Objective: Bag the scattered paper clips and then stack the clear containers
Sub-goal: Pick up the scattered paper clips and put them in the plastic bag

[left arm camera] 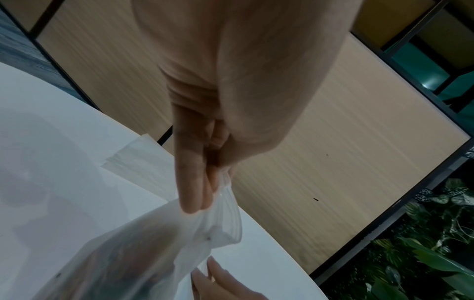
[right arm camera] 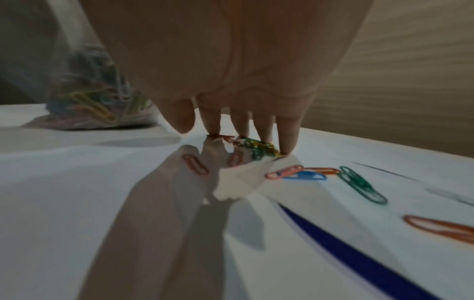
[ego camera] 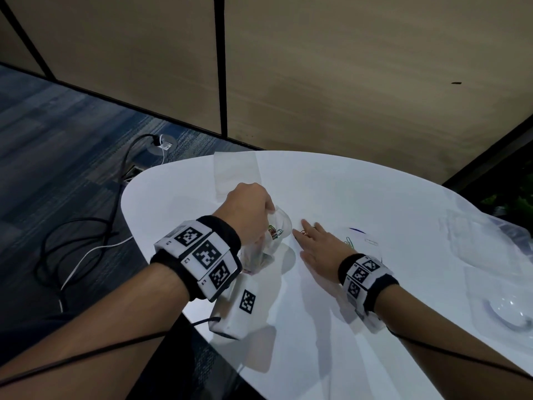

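Observation:
My left hand [ego camera: 248,203] [left arm camera: 202,192] pinches the mouth of a clear plastic bag [ego camera: 265,241] [left arm camera: 143,249] [right arm camera: 87,95] that stands on the white table [ego camera: 331,327] with several coloured paper clips inside. My right hand [ego camera: 314,243] [right arm camera: 243,130] lies flat beside the bag, straight fingertips [right arm camera: 287,142] pressing a small cluster of red, green and yellow clips [right arm camera: 256,147]. More loose clips [right arm camera: 359,182] [ego camera: 350,241] lie scattered to its right. Clear containers [ego camera: 490,255] sit at the table's right side, a second one [ego camera: 507,310] nearer me.
A clear sheet or flat bag [ego camera: 236,174] lies at the table's far edge. A dark blue strip [right arm camera: 346,249] crosses the table near my right hand. Cables [ego camera: 86,226] trail over the carpet left of the table. Wood-panelled walls [ego camera: 346,82] stand behind.

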`<state>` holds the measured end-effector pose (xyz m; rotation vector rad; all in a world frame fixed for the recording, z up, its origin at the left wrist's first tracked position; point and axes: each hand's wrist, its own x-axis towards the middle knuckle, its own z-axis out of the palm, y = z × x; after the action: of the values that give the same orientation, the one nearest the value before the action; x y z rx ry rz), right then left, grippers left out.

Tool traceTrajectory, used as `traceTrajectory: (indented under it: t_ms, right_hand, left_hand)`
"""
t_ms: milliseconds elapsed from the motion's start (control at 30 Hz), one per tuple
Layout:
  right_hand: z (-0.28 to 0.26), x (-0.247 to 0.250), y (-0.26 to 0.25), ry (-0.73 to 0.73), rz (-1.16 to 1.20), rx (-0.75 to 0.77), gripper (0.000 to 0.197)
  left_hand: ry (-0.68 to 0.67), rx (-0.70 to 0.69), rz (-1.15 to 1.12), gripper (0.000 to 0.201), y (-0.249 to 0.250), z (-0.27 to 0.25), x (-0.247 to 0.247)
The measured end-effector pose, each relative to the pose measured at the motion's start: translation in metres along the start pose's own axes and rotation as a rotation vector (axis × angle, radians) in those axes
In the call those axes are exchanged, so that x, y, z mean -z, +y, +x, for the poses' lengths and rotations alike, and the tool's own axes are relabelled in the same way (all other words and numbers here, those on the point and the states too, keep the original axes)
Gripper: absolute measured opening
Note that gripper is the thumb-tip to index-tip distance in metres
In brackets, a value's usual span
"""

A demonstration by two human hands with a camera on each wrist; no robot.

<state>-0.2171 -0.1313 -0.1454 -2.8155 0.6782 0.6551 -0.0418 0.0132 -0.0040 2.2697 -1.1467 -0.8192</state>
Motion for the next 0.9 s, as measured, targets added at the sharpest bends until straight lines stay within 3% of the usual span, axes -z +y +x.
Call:
traceTrajectory:
  t_ms: [267, 433, 533, 667, 767, 900]
  right_hand:
    - [-0.035, -0.036, 0.015, 0.239, -0.114, 0.041, 0.058]
    - [-0.035, -0.023, 0.002, 0.240, -0.104, -0.038, 0.013]
    - [-0.030, -0.009, 0.001, 0.211, -0.030, -0.159, 0.015]
    - [-0.026, 0.010, 0.017, 0.308, 0.417, -0.404, 0.023]
    - [-0.031, 0.025, 0.031, 0.324, 0.713, -0.563, 0.014]
    - [-0.045, 0.055, 0.032, 0.469, 1.298, -0.585, 0.014]
  left_hand:
    - [0.005, -0.011, 0.007, 0.026, -0.003, -0.002, 0.002]
    - [0.012, -0.044, 0.026, 0.025, -0.004, -0.005, 0.002]
    - [0.013, -0.046, 0.030, 0.025, -0.004, -0.005, 0.002]
    - [0.002, -0.054, 0.040, 0.025, -0.001, -0.005, 0.000]
    - [-0.006, -0.054, 0.047, 0.025, 0.003, -0.005, -0.001]
    - [-0.001, -0.043, 0.060, 0.026, 0.003, -0.004, -0.003]
